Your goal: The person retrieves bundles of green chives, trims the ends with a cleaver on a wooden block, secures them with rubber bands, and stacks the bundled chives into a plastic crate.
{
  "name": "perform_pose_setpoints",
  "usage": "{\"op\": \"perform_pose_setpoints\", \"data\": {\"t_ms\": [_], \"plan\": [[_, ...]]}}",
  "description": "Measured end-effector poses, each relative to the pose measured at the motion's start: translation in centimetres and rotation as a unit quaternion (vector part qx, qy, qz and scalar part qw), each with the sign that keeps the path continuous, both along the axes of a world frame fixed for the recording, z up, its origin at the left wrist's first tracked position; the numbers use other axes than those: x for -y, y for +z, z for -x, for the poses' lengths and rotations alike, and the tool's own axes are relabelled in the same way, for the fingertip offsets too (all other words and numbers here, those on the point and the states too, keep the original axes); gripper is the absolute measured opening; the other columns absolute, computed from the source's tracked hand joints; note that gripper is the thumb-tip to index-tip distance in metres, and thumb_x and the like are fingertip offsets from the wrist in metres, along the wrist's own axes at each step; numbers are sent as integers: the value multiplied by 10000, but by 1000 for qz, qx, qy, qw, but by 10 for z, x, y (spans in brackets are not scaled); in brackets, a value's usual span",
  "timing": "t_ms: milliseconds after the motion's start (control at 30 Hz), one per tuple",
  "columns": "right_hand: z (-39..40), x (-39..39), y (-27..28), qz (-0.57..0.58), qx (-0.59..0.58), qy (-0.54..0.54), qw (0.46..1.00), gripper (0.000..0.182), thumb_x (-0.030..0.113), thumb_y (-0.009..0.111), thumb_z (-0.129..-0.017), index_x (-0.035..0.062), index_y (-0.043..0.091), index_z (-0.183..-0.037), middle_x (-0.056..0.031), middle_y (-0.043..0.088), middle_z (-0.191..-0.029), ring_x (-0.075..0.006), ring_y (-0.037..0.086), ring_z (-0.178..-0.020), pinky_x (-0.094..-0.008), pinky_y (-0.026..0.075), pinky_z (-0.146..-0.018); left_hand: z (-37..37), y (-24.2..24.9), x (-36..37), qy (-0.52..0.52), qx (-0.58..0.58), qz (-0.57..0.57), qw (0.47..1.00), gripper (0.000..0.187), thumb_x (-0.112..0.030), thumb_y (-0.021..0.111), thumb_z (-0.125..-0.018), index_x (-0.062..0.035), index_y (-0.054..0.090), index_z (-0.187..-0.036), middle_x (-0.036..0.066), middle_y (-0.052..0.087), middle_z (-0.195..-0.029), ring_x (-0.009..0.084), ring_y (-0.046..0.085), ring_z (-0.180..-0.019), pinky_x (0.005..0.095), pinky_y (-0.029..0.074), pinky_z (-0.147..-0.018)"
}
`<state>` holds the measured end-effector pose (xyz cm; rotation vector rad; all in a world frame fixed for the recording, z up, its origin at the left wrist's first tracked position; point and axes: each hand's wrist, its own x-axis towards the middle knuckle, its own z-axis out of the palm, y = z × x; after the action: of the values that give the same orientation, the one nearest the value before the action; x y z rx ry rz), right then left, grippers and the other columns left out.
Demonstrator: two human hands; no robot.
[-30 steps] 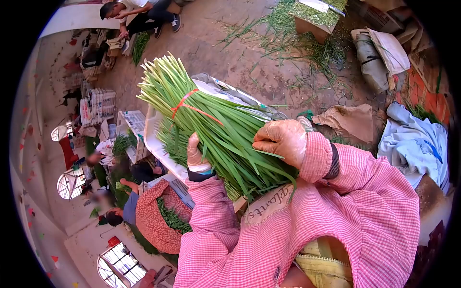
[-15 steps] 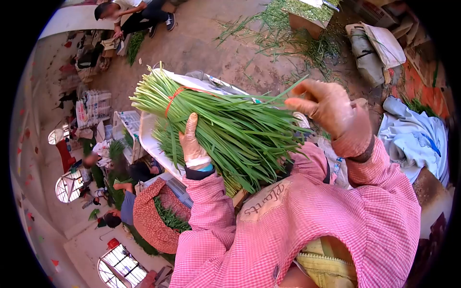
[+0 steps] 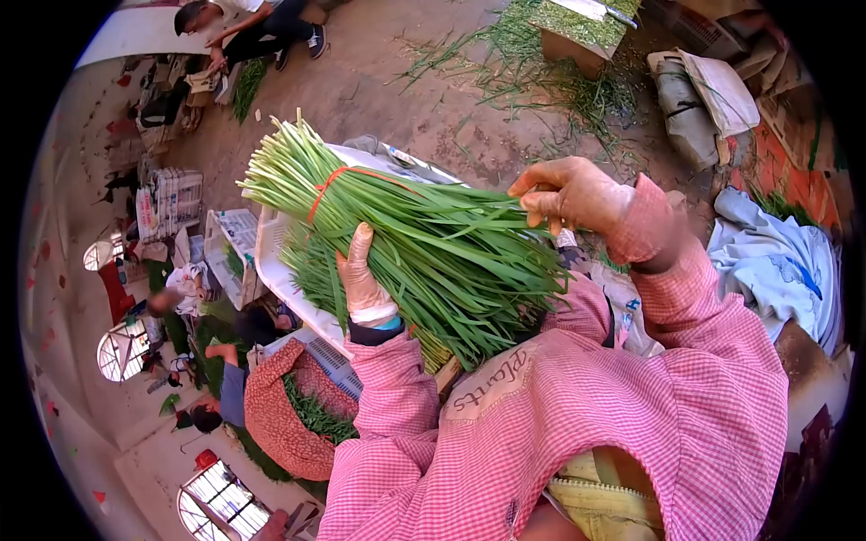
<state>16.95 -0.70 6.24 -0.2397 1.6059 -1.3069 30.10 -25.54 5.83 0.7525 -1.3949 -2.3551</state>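
Note:
A thick bundle of garlic chives (image 3: 424, 234) lies slanted in front of me, pale cut stems at the upper left and green leaves fanning to the lower right. A red band (image 3: 325, 191) ties it near the stem end. My left hand (image 3: 363, 275), in a thin glove, grips the bundle from its near side, thumb on top and the other fingers hidden beneath. At the upper right edge of the leaves, my gloved right hand (image 3: 577, 198) is closed in a pinch on leaf ends. How many leaves it holds is hidden.
Under the bundle is a white plastic crate (image 3: 271, 252) with more chives. Chive scraps litter the floor around a cardboard box (image 3: 577, 50). A blue cloth (image 3: 771, 261) lies at right, a red patterned cloth (image 3: 280, 415) at lower left. Other people sit at left and top.
My right hand has come down and left, from holding a leaf out past the bundle to the bundle's leaf edge. My left hand keeps its hold; the bundle has barely shifted.

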Motion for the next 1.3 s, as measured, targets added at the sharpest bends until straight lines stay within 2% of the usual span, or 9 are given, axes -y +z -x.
{"op": "perform_pose_setpoints", "data": {"t_ms": [133,200,467,500,700,900,1067,1167,1300], "plan": [[-8,43,-18,-43,-68,132,988,214,173,587,-840,3,600,-971,-35,598,-672,-71,488,-492,-216,400,-458,2,1,-5,16,6,10,1000,447,-110,630,-763,-1,459,-1161,116,579,-1037,239,598,-877,364,524,-761],[-25,56,-35,140,4,-129,982,180,187,543,-867,31,615,-921,-9,598,-657,-67,475,-483,-194,381,-459,3,-3,-1,32,13,-10,999,458,-80,647,-739,0,464,-1152,106,582,-1021,231,604,-839,351,528,-732],[11,-7,-53,93,-268,-387,878,162,176,603,-823,39,612,-908,-13,530,-576,-137,528,-543,-275,448,-522,15,8,-13,84,8,4,996,459,-43,637,-744,-15,458,-1166,127,578,-1030,261,606,-853,392,541,-727],[6,-9,-45,-47,-480,-321,815,178,189,624,-804,38,609,-897,-36,552,-593,-167,532,-531,-294,454,-525,15,5,-11,64,-21,6,998,462,-37,633,-746,-15,455,-1171,128,571,-1044,261,606,-848,385,545,-714],[-61,82,40,-112,-391,129,904,498,546,508,-778,65,636,-760,-159,607,-683,-330,600,-685,-404,474,-649,4,0,-18,119,-13,91,989,410,46,563,-752,-5,484,-1151,89,569,-1027,189,575,-871,327,482,-785],[-74,96,22,154,-437,-148,874,222,287,560,-830,89,613,-745,-129,559,-560,-282,567,-502,-376,441,-484,-7,-2,3,169,-65,28,983,553,19,681,-658,-30,453,-1158,78,562,-1022,198,561,-873,333,479,-781],[-21,57,40,-296,-622,-19,725,732,383,704,-680,13,386,-1226,-197,516,-1094,-317,482,-1041,-433,367,-869,-34,6,14,214,-79,59,972,673,-61,746,-628,-29,394,-1201,102,531,-1062,206,552,-889,330,475,-781],[-40,96,45,36,-569,-61,819,1161,392,812,-534,-34,103,-1350,-232,300,-1320,-344,339,-1192,-398,236,-1023,-35,-11,16,217,7,290,932,794,-223,799,-584,4,373,-1214,117,536,-1066,245,546,-914,324,437,-824],[-54,175,41,340,-174,-110,917,894,194,813,-597,6,287,-1295,-126,460,-1225,-239,465,-1101,-347,379,-934,-42,21,-19,131,51,530,836,846,-255,807,-552,6,363,-1223,173,512,-1112,292,531,-991,354,426,-851]]}}
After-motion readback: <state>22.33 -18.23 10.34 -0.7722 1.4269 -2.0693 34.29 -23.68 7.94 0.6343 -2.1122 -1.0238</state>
